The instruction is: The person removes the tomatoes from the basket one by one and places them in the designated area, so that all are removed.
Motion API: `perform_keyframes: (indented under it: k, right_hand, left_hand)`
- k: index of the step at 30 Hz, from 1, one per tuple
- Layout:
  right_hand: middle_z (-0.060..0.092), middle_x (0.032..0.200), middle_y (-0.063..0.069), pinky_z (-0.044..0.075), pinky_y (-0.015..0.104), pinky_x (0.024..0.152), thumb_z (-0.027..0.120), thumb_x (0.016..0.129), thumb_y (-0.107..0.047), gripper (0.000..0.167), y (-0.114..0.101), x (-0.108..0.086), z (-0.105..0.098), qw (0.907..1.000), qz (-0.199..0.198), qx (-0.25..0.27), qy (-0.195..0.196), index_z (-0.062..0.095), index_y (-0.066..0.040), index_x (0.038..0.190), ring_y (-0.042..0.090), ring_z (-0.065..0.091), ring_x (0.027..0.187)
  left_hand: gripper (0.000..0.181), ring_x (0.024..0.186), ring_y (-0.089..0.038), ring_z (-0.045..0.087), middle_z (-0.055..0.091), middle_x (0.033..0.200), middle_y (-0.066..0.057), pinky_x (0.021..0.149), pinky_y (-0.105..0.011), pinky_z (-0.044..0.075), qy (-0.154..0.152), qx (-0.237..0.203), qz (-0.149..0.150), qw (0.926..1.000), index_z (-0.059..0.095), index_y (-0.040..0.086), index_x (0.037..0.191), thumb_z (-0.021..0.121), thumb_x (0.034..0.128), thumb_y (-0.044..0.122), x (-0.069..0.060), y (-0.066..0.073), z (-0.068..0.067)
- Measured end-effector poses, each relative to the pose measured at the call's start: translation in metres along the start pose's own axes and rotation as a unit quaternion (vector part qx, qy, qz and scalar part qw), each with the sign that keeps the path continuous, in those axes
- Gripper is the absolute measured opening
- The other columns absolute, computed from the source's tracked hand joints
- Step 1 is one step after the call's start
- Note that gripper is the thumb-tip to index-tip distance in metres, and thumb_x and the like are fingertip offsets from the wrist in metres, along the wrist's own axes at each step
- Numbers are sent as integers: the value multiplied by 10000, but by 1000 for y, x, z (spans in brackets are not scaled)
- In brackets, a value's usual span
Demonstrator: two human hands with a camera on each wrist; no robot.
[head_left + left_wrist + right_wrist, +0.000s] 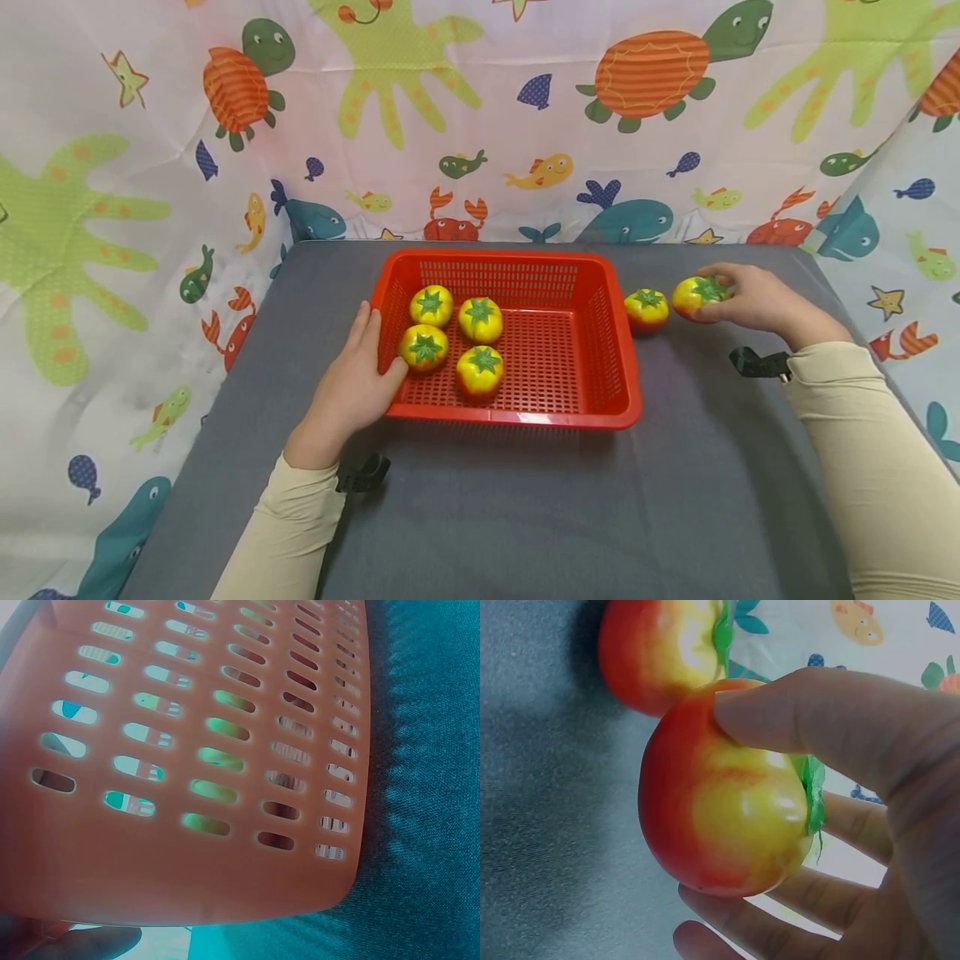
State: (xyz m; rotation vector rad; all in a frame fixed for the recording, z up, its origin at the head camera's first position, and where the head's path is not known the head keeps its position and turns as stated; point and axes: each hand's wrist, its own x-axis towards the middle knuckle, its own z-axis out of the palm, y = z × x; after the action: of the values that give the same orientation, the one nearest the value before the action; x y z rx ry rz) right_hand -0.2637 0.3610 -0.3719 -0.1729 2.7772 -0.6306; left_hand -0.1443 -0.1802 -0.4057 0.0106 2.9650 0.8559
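My right hand (761, 304) holds a red-and-yellow tomato (727, 795) with a green leafy top, thumb on one side and fingers around the other. Beside it, on the basket's right, a second tomato (646, 311) rests on the table; the right wrist view shows this other tomato (660, 652) close behind the held one. At the left end of the red plastic basket (525, 418), my left hand (352, 379) grips the rim, thumb over the edge and fingers along the outside. Several similar tomatoes (480, 371) sit in the basket's left half. Slotted basket wall (180, 862) fills most of the left wrist view.
A grey cloth (525, 517) covers the table under the basket. Behind and on both sides hangs a pale curtain (495, 108) printed with sea animals. Dark straps (363, 473) are worn at both wrists.
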Motion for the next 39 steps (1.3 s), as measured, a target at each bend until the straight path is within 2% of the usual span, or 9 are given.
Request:
perform_keyframes:
  k: [8,15,23,33,39]
  right_hand:
    - [498,1355,398,466,696,933,779,924,-362,749,12,4,4,10000,31,19,-86,468,25,1485,538,445,1185]
    - [505,1355,421,460,693,942,794,911,-341,749,21,8,10,9999,-9,14,-100,484,50,1469,537,480,1159]
    - [501,1371,403,459,703,971,799,911,-335,770,25,14,19,9997,-5,100,-220,467,56,1485,535,471,1165]
    - [478,1392,392,392,743,1039,766,926,-307,766,28,16,26,9992,62,227,-310,430,58,1510,539,438,1205]
    - [456,1410,412,374,760,1048,766,920,-297,780,27,17,25,9992,93,207,-322,418,67,1515,558,433,1222]
  left_hand:
    - [860,1475,-451,426,-15,1778,-74,1038,-671,485,-14,-18,-13,10000,112,64,1690,538,999,347,0,-1,0]
    - [860,1517,-435,370,-6,1777,-85,1072,-672,455,-32,-18,33,10000,122,49,1686,540,997,348,0,-2,3]
    - [864,1480,-456,419,-20,1778,-69,1028,-674,490,21,-10,10,10000,114,52,1687,542,995,343,0,-1,1]
    - [861,1512,-439,376,-7,1778,-84,1057,-676,467,-16,12,22,10000,122,55,1688,544,997,349,0,-1,1]
    - [859,1497,-446,398,-8,1778,-79,1046,-680,472,8,0,22,10000,122,55,1687,537,995,348,0,-2,1]
